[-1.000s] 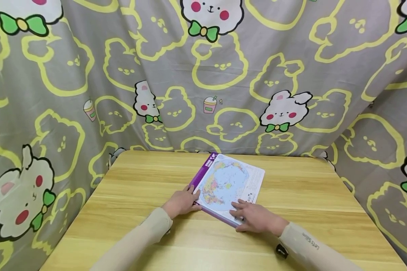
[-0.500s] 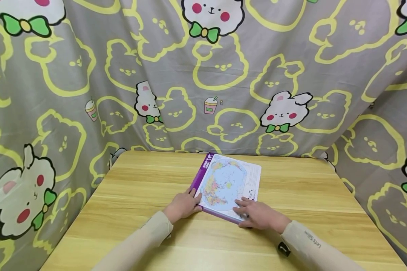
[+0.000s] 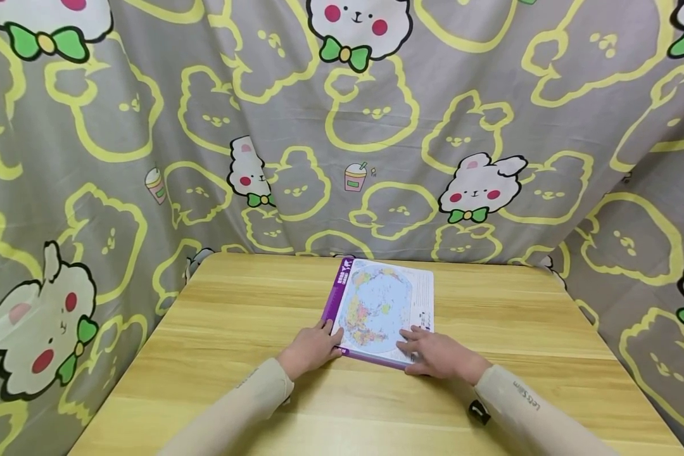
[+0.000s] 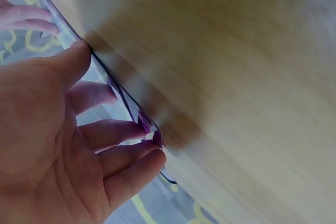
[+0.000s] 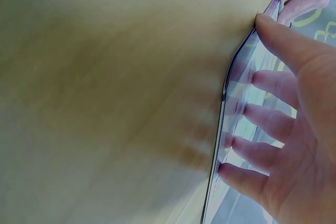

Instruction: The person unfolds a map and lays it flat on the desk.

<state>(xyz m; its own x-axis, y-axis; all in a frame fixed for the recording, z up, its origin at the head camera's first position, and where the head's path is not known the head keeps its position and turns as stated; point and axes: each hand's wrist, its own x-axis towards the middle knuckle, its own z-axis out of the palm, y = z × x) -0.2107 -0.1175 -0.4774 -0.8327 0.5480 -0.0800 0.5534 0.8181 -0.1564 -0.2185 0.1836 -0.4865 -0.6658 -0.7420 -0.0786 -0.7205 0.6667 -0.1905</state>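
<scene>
A flat, thin world map board (image 3: 376, 310), pale blue with a purple strip down its left side, lies on the wooden table in the head view. My left hand (image 3: 310, 347) is at its near left corner, thumb at the near edge and fingers by the purple strip. At the near right corner my right hand (image 3: 441, 354) spreads its fingers over the map, its thumb by the near edge. In the left wrist view the left fingertips touch the glossy surface. The right wrist view has the right fingers (image 5: 270, 121) fairly straight, tips on the board.
The board's far edge is near the back edge of the wooden table (image 3: 234, 304). Behind the table and along both sides hangs a grey curtain (image 3: 296, 209) with cartoon prints. A black strap (image 3: 479, 411) shows at the right wrist.
The map board has turned counterclockwise on the table, so its near edge lies more level. Its far end has shifted left; both hands have moved slightly with it, staying on the near corners.
</scene>
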